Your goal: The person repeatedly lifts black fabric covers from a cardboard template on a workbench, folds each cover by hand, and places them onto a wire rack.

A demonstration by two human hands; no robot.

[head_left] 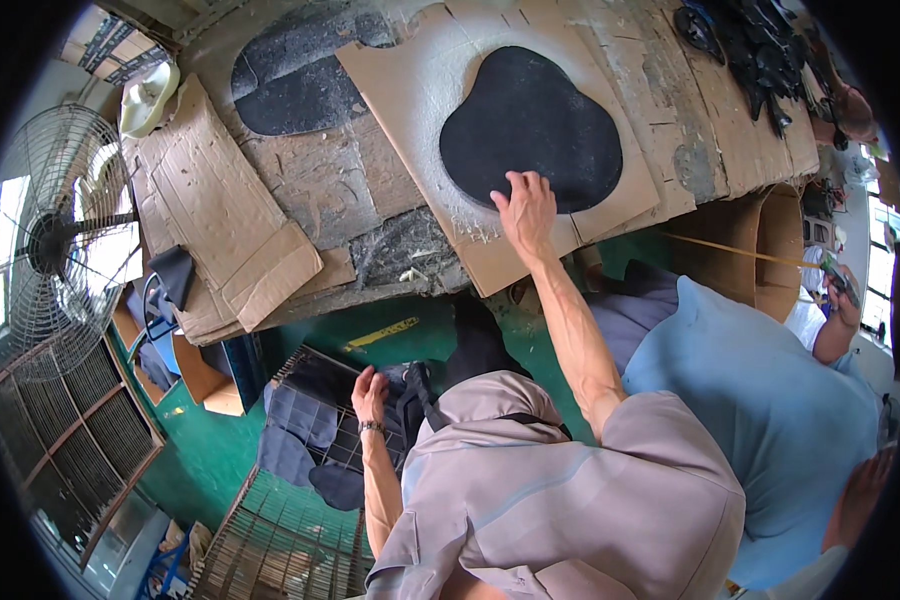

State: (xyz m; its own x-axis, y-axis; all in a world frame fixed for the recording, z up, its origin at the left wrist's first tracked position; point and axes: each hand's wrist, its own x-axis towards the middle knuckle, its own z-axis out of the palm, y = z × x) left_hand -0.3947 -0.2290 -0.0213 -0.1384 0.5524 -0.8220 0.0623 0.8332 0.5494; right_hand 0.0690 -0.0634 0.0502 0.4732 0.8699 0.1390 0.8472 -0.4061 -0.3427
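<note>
A black, flat, three-lobed pad (530,125) lies on a cardboard sheet (400,80) that is speckled with whitish spray around it. My right hand (527,215) is stretched out over the pad's near edge, its fingers resting on the black surface and the thumb apart. Down at my left side, my left hand (370,393) hangs beside a wire rack (315,400) with its fingers loosely bent and nothing visible in them. Dark flat pieces (295,440) lie on that rack. A dark bracelet or watch (372,426) circles my left wrist.
Another black pad (300,80) lies at the bench's far left, beyond folded cardboard (220,200). A large fan (50,240) stands left. On my right, a person in light blue (750,390) holds a tool (840,280). Black pieces (760,60) pile at the far right.
</note>
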